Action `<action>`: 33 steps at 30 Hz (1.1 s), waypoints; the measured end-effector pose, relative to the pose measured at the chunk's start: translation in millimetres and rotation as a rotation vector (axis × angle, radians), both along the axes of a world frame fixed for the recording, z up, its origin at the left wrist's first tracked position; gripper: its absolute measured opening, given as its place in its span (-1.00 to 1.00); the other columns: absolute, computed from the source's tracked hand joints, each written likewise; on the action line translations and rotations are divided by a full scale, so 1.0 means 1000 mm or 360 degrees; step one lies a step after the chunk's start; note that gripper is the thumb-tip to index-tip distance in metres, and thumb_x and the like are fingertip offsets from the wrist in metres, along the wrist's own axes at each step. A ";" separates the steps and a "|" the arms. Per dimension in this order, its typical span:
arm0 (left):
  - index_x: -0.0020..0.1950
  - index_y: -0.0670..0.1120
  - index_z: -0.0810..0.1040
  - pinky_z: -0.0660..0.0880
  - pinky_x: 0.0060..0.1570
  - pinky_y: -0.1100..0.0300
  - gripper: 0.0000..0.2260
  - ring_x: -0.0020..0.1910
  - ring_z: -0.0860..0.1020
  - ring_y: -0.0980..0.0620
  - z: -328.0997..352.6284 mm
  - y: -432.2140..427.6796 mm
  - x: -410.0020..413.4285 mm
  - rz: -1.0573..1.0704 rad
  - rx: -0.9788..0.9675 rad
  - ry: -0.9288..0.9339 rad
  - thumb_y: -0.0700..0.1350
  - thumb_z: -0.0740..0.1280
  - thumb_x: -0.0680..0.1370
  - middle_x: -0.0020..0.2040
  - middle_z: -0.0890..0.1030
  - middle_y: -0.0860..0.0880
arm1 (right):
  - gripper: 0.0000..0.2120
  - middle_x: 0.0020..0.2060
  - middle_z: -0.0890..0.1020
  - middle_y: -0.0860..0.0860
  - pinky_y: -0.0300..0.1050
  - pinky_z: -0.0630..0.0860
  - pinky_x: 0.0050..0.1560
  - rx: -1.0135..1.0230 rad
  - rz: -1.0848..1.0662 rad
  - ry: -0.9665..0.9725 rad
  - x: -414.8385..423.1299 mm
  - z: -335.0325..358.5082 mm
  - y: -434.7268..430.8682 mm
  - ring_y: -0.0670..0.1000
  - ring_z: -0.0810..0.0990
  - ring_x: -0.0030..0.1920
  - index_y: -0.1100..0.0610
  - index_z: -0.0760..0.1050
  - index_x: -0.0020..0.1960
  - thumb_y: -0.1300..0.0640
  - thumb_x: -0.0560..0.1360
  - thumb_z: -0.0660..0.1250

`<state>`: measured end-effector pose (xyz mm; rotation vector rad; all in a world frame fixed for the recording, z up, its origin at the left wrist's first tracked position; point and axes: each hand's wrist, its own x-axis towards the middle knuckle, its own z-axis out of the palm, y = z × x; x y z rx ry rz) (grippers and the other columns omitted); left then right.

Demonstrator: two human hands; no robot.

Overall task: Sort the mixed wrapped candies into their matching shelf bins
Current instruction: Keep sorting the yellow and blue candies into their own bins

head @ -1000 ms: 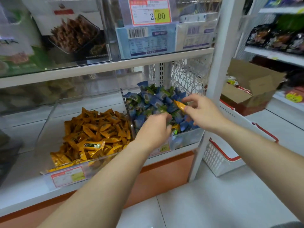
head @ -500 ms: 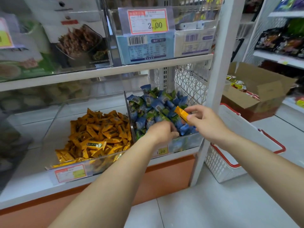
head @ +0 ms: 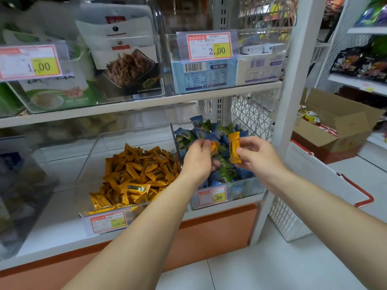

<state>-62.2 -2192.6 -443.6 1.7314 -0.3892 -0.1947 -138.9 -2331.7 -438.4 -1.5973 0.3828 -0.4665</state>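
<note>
Two clear bins stand side by side on the lower shelf. The left bin [head: 88, 164] holds a heap of orange wrapped candies [head: 136, 178]. The right bin [head: 247, 189] holds blue and green wrapped candies [head: 201, 132]. Both hands hover over the right bin. My right hand [head: 257, 158] pinches an orange candy [head: 234, 146] upright between thumb and fingers. My left hand [head: 196, 162] is closed around another orange candy [head: 214, 148], only its tip showing past the fingers.
Price tags hang on the bin fronts [head: 212, 196]. The upper shelf [head: 136, 103] carries clear bins of snack packs and boxes. A white shelf post [head: 293, 80] stands right of the bins. A white basket with red handles [head: 314, 185] and an open cardboard box [head: 339, 126] sit at right.
My right hand has lifted its orange candy upright out of the blue pile. My left hand has come up from the pile holding a second orange candy.
</note>
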 end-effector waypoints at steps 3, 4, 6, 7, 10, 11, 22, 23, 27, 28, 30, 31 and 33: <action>0.27 -0.08 0.43 0.64 -0.15 0.11 -0.71 -0.08 0.67 0.01 0.004 0.005 -0.009 0.0063 -0.0241 0.0277 0.04 0.06 0.71 0.11 0.60 -0.14 | -0.84 -0.05 0.66 0.16 0.02 0.66 -0.04 0.0073 0.0125 -0.0061 0.005 -0.003 0.029 0.14 0.68 -0.03 0.12 0.56 0.04 0.35 0.55 0.35; 0.29 -0.05 0.41 0.64 -0.05 0.00 -0.70 0.03 0.64 -0.07 0.004 0.009 -0.012 0.0087 -0.0243 0.0305 0.07 0.06 0.70 0.14 0.59 -0.15 | -0.85 -0.07 0.67 0.18 0.03 0.67 -0.05 0.0053 0.0144 -0.0056 0.006 -0.004 0.039 0.16 0.69 -0.05 0.14 0.56 0.04 0.34 0.53 0.38; 0.29 0.01 0.39 0.64 -0.02 -0.08 -0.72 0.09 0.62 -0.08 0.006 0.020 -0.013 0.0083 -0.0193 0.0209 0.12 0.17 0.66 0.15 0.58 -0.10 | -0.87 -0.15 0.70 0.15 -0.02 0.64 -0.14 -0.0008 0.0167 -0.0030 0.009 -0.005 0.052 0.16 0.70 -0.10 0.15 0.58 0.00 0.33 0.50 0.42; 0.27 0.04 0.39 0.66 -0.09 -0.04 -0.74 0.05 0.62 -0.04 0.008 0.029 -0.012 0.0047 -0.0119 0.0047 0.10 0.25 0.63 0.13 0.58 -0.06 | -0.87 -0.18 0.72 0.11 -0.09 0.61 -0.20 -0.0054 0.0209 -0.0018 0.010 -0.003 0.055 0.13 0.71 -0.12 0.12 0.61 -0.02 0.31 0.50 0.42; 0.20 0.10 0.41 0.60 -0.17 0.14 -0.76 -0.09 0.61 0.10 0.017 0.067 0.002 0.0093 0.0328 -0.0641 0.03 0.37 0.58 -0.03 0.59 0.11 | -0.88 -0.19 0.74 0.01 -0.30 0.53 -0.30 -0.0207 0.0353 -0.0046 0.015 0.004 0.055 -0.07 0.70 -0.15 0.01 0.65 -0.04 0.23 0.52 0.42; 0.20 0.11 0.42 0.52 -0.19 0.21 -0.76 -0.10 0.59 0.12 0.019 0.082 0.010 0.0188 0.0513 -0.0811 0.05 0.36 0.58 -0.07 0.58 0.14 | -0.90 -0.20 0.74 -0.03 -0.35 0.50 -0.31 -0.0259 0.0337 -0.0063 0.018 0.006 0.053 -0.13 0.69 -0.18 0.00 0.65 -0.04 0.19 0.53 0.42; 0.46 0.04 0.37 0.46 0.17 0.11 -0.34 0.29 0.51 -0.01 -0.013 0.111 0.030 0.0099 0.1168 -0.0812 0.40 0.19 0.49 0.32 0.55 0.00 | -0.47 0.47 0.36 -0.05 0.07 0.26 0.41 -0.2059 0.0536 0.0154 0.129 0.002 0.045 0.11 0.29 0.47 -0.18 0.40 0.41 -0.20 0.45 0.33; 0.46 0.05 0.35 0.47 0.14 0.11 -0.31 0.27 0.51 -0.03 -0.019 0.108 0.029 0.0033 0.1210 -0.0758 0.43 0.17 0.47 0.31 0.55 -0.01 | -0.35 0.53 0.27 -0.04 0.11 0.17 0.47 -0.2202 0.0679 0.0237 0.142 0.002 0.045 0.14 0.19 0.52 -0.18 0.29 0.49 -0.25 0.44 0.34; 0.39 0.14 0.27 0.54 0.09 0.04 -0.37 0.18 0.55 -0.06 -0.032 0.097 0.027 -0.0044 0.1247 -0.0776 0.43 0.21 0.43 0.22 0.57 0.03 | -0.06 0.57 0.19 -0.01 0.19 0.21 0.46 -0.2437 0.0975 0.0502 0.174 -0.007 0.034 0.17 0.22 0.50 -0.24 -0.03 0.56 -0.32 0.34 0.41; 0.39 0.15 0.26 0.55 0.08 0.05 -0.38 0.17 0.55 -0.05 -0.034 0.095 0.028 -0.0025 0.1210 -0.0776 0.42 0.22 0.42 0.22 0.57 0.05 | -0.07 0.52 0.28 0.00 0.17 0.33 0.37 -0.2524 0.0904 0.0422 0.175 -0.011 0.032 0.19 0.33 0.43 -0.25 -0.03 0.54 -0.33 0.34 0.41; 0.39 0.17 0.25 0.55 0.07 0.07 -0.36 0.19 0.55 -0.02 -0.036 0.094 0.030 -0.0008 0.1162 -0.0768 0.41 0.22 0.40 0.25 0.55 0.08 | -0.13 0.42 0.42 0.01 0.03 0.47 0.09 -0.2574 0.0768 0.0212 0.167 -0.021 0.027 0.13 0.49 0.25 -0.26 -0.05 0.54 -0.34 0.40 0.36; 0.39 0.18 0.24 0.54 0.06 0.08 -0.36 0.20 0.54 -0.01 -0.037 0.095 0.032 -0.0011 0.1153 -0.0763 0.42 0.22 0.39 0.26 0.55 0.10 | -0.15 0.38 0.47 0.01 -0.05 0.43 -0.05 -0.2536 0.0725 0.0108 0.162 -0.027 0.025 0.07 0.54 0.12 -0.26 -0.07 0.55 -0.32 0.43 0.34; 0.37 0.19 0.24 0.54 0.04 0.10 -0.35 0.20 0.54 0.00 -0.036 0.097 0.034 -0.0025 0.1148 -0.0750 0.44 0.21 0.38 0.25 0.55 0.11 | -0.21 0.23 0.59 0.01 -0.12 0.35 -0.20 -0.2454 0.0668 -0.0011 0.148 -0.035 0.021 -0.03 0.51 -0.11 -0.23 -0.04 0.58 -0.23 0.49 0.32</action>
